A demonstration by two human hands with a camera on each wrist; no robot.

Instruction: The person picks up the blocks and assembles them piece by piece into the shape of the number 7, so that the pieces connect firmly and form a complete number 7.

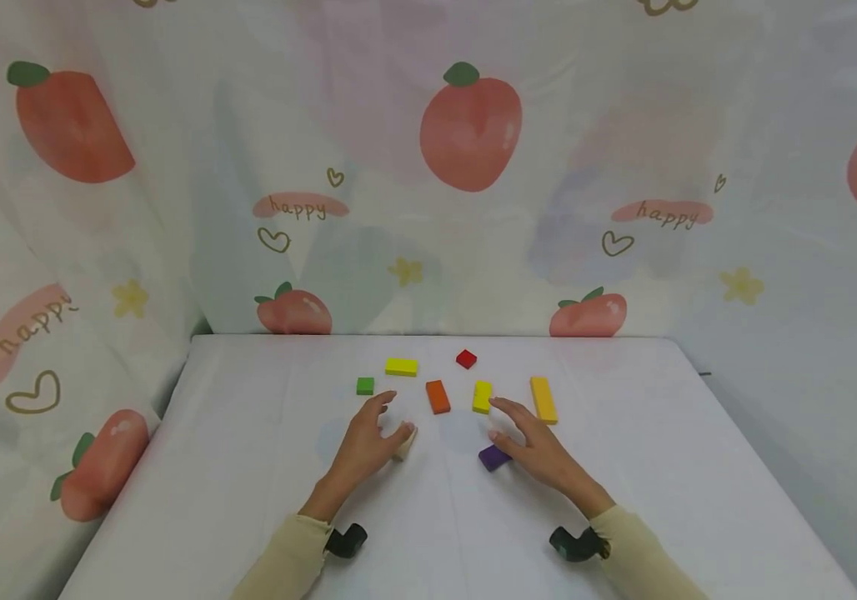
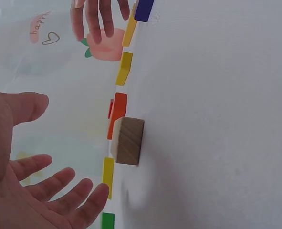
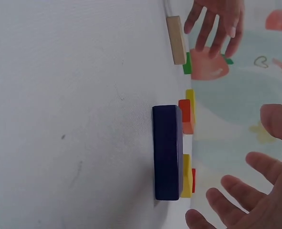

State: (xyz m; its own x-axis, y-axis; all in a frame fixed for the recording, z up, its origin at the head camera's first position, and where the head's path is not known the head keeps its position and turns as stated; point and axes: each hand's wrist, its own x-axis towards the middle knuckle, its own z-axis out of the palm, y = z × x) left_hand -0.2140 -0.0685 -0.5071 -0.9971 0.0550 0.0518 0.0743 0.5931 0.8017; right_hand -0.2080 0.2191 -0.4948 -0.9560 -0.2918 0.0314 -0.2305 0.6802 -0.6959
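The wood block (image 2: 130, 141) is lying on its side, nearer the person than the orange block (image 1: 438, 397) and to its left. The purple block (image 3: 167, 152) is lying nearer the person too, but to the orange block's right.

Over the wood block, the left hand (image 1: 368, 437) is hovering with thumb and fingers spread wide, holding nothing. The right hand (image 1: 541, 450) is mirroring it over the purple block, its fingers parted, loosely bent and gripping nothing; both wrist views are showing a gap above the wood.

A good pick-up is probably asking for each thumb on the near long side and fingertips on the far one, pinching at mid-length so that neither block is tipping. The right fingers seem to be needing most care, since the short yellow block (image 1: 482, 397) is sitting close by them, just right of the orange block; coming down steeply is likely to be safer than sweeping in.

Farther right of the orange block, the amber block (image 1: 544, 400) is resting. Beyond it, the red block (image 1: 466, 359) is lying to the right, the long yellow block (image 1: 402, 367) to the left. The green block (image 1: 365, 386) is sitting well left.
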